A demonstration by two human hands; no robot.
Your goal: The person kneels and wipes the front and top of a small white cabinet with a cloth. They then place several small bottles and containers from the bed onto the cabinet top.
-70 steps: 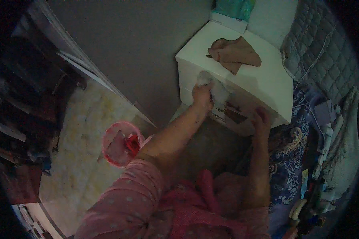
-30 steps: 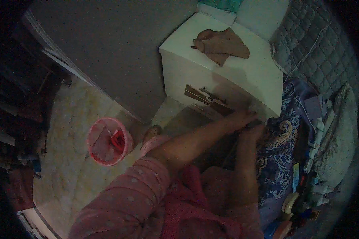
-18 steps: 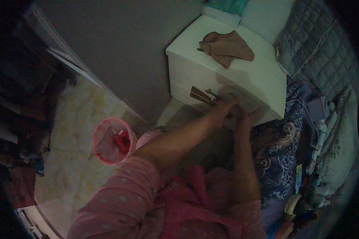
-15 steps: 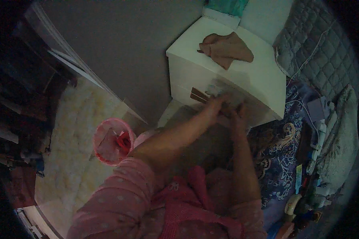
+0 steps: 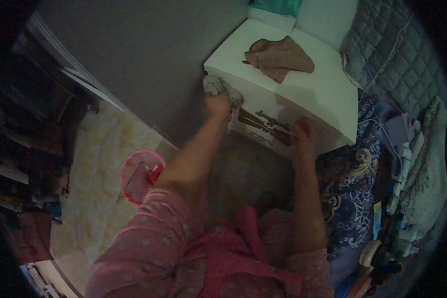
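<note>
My left hand [image 5: 217, 104] is closed around a crumpled grey cloth [image 5: 214, 85], pressed to the front of a white cabinet [image 5: 333, 110] near its upper left corner. Part of the cloth bulges out on both sides of the fingers. Right of it, the front carries a metal handle [image 5: 273, 121] over brown strips [image 5: 251, 118]. My right hand [image 5: 304, 133] is at the right end of that handle, fingers loosely bent and holding nothing I can see; its fingertips are dim. On the cabinet top lies a rumpled brown cloth [image 5: 280, 57].
A pink basket [image 5: 134, 181] with red things in it stands on the floor by my left arm. At right are a dark blue patterned cloth [image 5: 350, 208], a grey quilted cover [image 5: 382, 54] and several small items. A grey wall panel [image 5: 149, 59] borders the cabinet's left.
My left hand has moved left along the cabinet front with the grey cloth, away from the handle. My right hand has shifted slightly right and up, so the hands are now apart.
</note>
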